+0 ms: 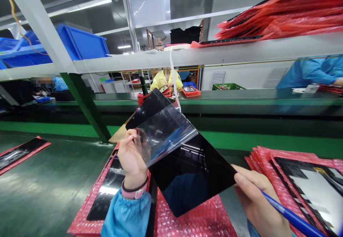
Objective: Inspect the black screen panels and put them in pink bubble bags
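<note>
A glossy black screen panel is held up at a tilt over the bench. My right hand pinches its right corner, and a blue pen is tucked in the same hand. Clear protective film is partly lifted off the panel and folds back over its far half. The film's edge is pinched in my closed left hand. Beneath the panel lies red bubble wrap. Another black screen rests on bubble wrap below my left hand.
Bubble-wrapped screens are stacked at right, and one wrapped screen lies far left. A green post rises from the bench. Overhead, a white shelf beam carries red-wrapped stacks and a blue bin. Co-workers sit across the line.
</note>
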A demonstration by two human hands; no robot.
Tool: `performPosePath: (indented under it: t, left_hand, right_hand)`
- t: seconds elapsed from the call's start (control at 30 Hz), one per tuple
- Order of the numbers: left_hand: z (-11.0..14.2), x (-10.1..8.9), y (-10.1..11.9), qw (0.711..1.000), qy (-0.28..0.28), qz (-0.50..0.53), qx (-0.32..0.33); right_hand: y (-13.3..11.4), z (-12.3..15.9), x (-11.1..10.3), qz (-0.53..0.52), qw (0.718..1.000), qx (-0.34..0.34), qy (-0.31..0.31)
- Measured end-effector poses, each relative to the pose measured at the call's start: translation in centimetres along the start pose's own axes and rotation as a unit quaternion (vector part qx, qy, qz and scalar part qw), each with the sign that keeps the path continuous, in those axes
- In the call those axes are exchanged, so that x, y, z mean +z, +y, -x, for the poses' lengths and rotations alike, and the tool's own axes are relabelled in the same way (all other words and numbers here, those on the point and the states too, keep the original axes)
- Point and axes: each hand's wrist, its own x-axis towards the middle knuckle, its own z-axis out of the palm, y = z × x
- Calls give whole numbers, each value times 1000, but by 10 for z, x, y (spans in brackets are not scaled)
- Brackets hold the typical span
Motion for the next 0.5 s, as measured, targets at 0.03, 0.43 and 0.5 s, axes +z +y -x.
performPosePath:
  t: [0.03, 0.43, 0.5]
  left_hand:
    - [0, 0, 0, 1000, -3, -1, -4]
    - [14, 6, 5, 991, -88, -24, -102]
    - [19, 5, 3, 984, -128, -18, -124]
  right_hand:
    - [-1, 0, 0, 6, 1000, 5, 2]
    - [-27, -17, 19, 89, 992, -55, -71]
    - [-29, -18, 21, 99, 989, -62, -91]
